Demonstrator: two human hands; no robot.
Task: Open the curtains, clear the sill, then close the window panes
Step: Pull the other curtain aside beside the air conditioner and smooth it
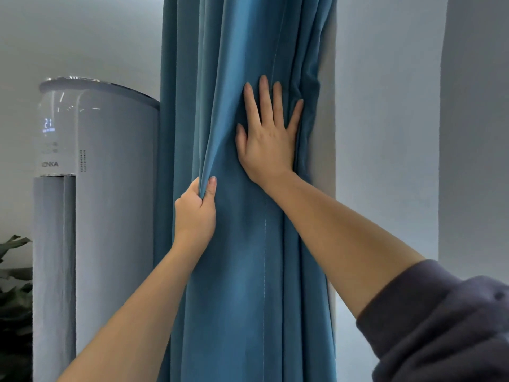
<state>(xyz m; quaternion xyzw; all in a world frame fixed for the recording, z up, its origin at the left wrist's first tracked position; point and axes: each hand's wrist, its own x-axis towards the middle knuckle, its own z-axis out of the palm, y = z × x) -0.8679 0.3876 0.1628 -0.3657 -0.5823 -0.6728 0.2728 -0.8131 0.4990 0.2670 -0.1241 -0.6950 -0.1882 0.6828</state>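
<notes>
2 bare forearms reach up to a heavy teal curtain, bunched into deep vertical folds against a pale wall corner. Her left hand is fisted around a pinched ridge of the soft matte cloth; the right hand lies flat, fingers spread, pressing the folds. A tall, smooth white cylindrical air conditioner stands just left, showing 21, with dark leaves beside it

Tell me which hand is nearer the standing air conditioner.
Left. The left hand pinches a fold of the blue curtain on the side beside the air conditioner; the right hand lies flat farther right, toward the wall.
</notes>
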